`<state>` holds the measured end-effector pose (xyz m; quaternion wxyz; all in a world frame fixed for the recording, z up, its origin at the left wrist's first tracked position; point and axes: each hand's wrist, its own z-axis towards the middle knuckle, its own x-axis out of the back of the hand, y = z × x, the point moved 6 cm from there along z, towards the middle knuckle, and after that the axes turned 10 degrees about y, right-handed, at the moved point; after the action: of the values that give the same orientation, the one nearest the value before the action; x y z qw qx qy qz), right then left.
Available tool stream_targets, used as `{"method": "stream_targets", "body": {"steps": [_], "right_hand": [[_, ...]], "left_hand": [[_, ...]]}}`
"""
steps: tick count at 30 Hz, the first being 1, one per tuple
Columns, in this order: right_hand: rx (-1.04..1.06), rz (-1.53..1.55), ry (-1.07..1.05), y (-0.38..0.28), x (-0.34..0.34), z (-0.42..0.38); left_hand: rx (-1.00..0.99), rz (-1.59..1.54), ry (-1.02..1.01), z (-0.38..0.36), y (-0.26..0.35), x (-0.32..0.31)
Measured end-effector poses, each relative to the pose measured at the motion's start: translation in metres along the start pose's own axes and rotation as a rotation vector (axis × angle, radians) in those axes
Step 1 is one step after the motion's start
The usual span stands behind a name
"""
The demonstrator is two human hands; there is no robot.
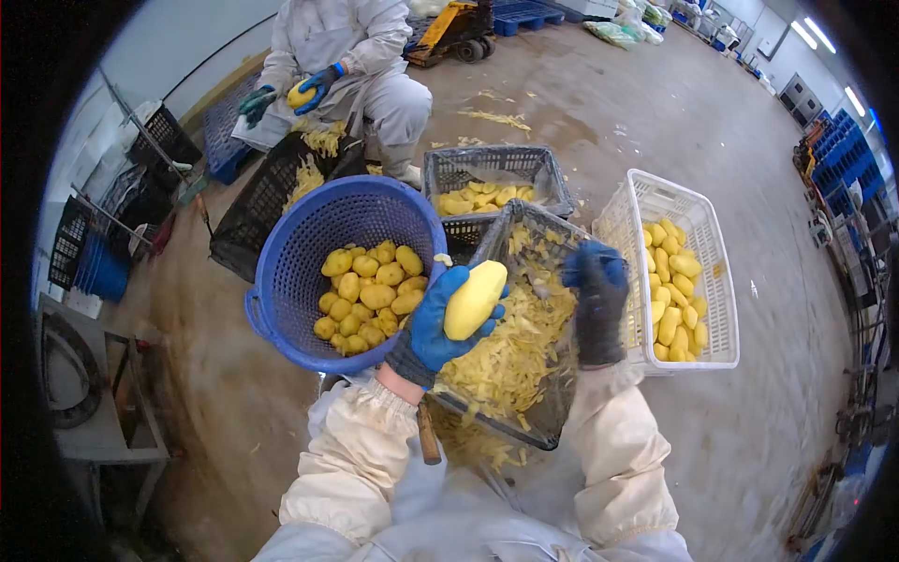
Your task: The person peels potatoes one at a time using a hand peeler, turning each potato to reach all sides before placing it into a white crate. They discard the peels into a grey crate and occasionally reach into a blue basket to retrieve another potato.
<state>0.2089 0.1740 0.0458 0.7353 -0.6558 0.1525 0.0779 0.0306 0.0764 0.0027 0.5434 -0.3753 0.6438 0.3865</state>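
A peeled yellow potato (475,300) rests in my left hand (440,323), whose blue-gloved fingers wrap round it. My right hand (596,281), also gloved, is smeared by motion over the right side of the crate of peels; its fingers and anything in them cannot be made out. Beneath both hands, yellow peels (510,370) fill much of the black crate (559,412). Unpeeled-looking potatoes lie in the blue basket (290,281) to the left. Smooth yellow potatoes (676,290) lie in the white crate (723,328) on the right. A wooden handle (428,436) shows below my left wrist.
A co-worker (342,56) sits at the upper left, holding a potato (301,94) in gloved hands above a black crate (245,229) with peels. Another black crate (496,157) holds potato pieces. A metal stand (94,403) is at the left, a yellow pallet jack (449,33) at the back.
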Motion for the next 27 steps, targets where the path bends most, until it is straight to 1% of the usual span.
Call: {"method": "stream_targets", "body": {"steps": [1,2,3,4,6,7,8,10,11,12,14,16,17,18,19,20,21,22,24,25,27], "right_hand": [[0.002,0.002,-0.001,-0.005,0.004,0.003],[-0.033,-0.066,-0.061,-0.009,0.002,0.004],[-0.068,-0.135,-0.121,-0.012,0.000,0.004],[-0.064,-0.134,-0.118,-0.014,0.001,0.002],[-0.089,-0.199,-0.172,-0.015,-0.003,-0.009],[-0.140,-0.170,-0.165,-0.017,-0.004,-0.010],[-0.137,-0.169,-0.159,-0.023,-0.005,-0.012],[-0.231,-0.031,-0.168,-0.028,-0.006,-0.019],[-0.228,-0.027,-0.158,-0.030,-0.006,-0.019],[-0.241,-0.014,-0.179,-0.031,-0.005,-0.021],[-0.252,0.002,-0.183,-0.032,0.000,-0.023],[-0.318,-0.081,-0.275,-0.027,-0.001,-0.029],[-0.341,-0.075,-0.349,-0.027,-0.004,-0.036],[-0.244,-0.128,-0.402,-0.010,-0.004,-0.040],[-0.167,-0.216,-0.481,-0.006,-0.006,-0.049],[-0.090,-0.308,-0.561,-0.002,-0.007,-0.057],[0.103,-0.406,-0.442,0.007,0.003,-0.051],[0.104,-0.408,-0.437,0.002,0.011,-0.040],[0.185,-0.402,0.018,-0.025,0.052,-0.001],[0.187,-0.400,0.022,-0.033,0.052,-0.001],[-0.047,-0.105,-0.002,-0.042,0.054,-0.005]], "left_hand": [[-0.002,-0.081,0.122,0.000,-0.005,-0.004],[-0.002,-0.077,0.118,-0.002,-0.007,-0.017],[-0.056,-0.068,0.172,-0.004,-0.007,-0.025],[-0.108,-0.060,0.227,-0.005,-0.006,-0.027],[-0.074,-0.058,0.206,-0.003,-0.010,-0.013],[-0.048,-0.060,0.187,-0.002,-0.012,-0.007],[-0.042,-0.058,0.186,-0.001,-0.012,-0.002],[0.046,-0.015,0.063,0.000,-0.018,-0.002],[0.039,-0.003,0.109,0.000,-0.018,0.004],[0.051,0.003,0.109,0.002,-0.021,0.008],[0.022,-0.002,0.223,0.006,-0.026,0.022],[0.056,0.032,0.265,0.011,-0.035,0.028],[0.052,0.064,0.293,0.013,-0.038,0.032],[0.047,0.095,0.321,0.015,-0.043,0.039],[0.004,0.104,0.367,0.021,-0.045,0.061],[0.014,0.108,0.366,0.021,-0.050,0.057],[-0.012,0.255,0.376,0.021,-0.053,0.054],[-0.042,0.402,0.385,0.021,-0.055,0.047],[-0.056,0.436,0.381,0.021,-0.059,0.035],[-0.072,0.461,0.406,0.023,-0.057,0.035],[-0.086,0.493,0.425,0.028,-0.054,0.039]]}}
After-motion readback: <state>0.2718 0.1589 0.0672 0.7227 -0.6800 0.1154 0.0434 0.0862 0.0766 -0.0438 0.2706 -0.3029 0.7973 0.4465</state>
